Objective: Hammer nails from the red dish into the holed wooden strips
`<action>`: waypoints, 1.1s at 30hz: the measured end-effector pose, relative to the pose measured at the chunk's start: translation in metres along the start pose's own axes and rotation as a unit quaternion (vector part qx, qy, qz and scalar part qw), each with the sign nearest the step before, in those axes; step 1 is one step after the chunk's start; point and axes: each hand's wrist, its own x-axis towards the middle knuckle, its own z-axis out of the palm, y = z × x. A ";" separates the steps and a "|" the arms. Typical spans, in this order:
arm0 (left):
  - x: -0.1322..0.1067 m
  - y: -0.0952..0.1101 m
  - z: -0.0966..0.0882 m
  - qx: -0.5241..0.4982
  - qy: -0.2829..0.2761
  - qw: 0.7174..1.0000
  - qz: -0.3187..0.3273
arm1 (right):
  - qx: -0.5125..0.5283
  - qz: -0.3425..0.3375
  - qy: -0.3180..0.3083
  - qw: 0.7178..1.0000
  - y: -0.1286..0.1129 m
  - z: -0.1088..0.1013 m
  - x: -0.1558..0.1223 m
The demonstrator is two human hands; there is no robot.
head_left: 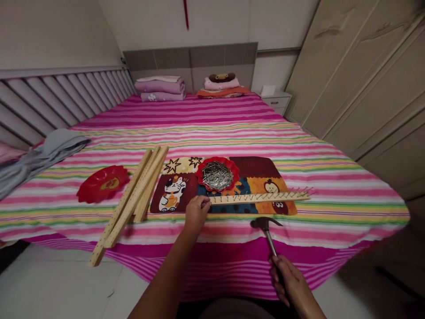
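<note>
My left hand (197,210) is closed at the left end of a wooden strip (239,199). Whether its fingers pinch a nail or the strip itself is too small to make out. Several nails stand in a row along the strip, more of them leaning toward the right end. The strip lies across a patterned mat (262,166). Just behind it sits a red scalloped dish (235,170) heaped with loose nails (217,176). In my right hand (288,277) is a claw hammer (268,228), its head in front of the mat near the bed's edge.
Several wooden strips with rows of holes (133,199) lie piled left of the mat, overhanging the bed's front edge. Beyond them is another red dish (102,184). Grey clothing (59,144) lies far left. Folded bedding (162,88) rests by the headboard (172,60).
</note>
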 end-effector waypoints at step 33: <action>0.080 0.044 -0.041 0.294 -0.032 0.954 -0.049 | 0.013 0.006 0.010 1.000 0.002 -0.001 0.000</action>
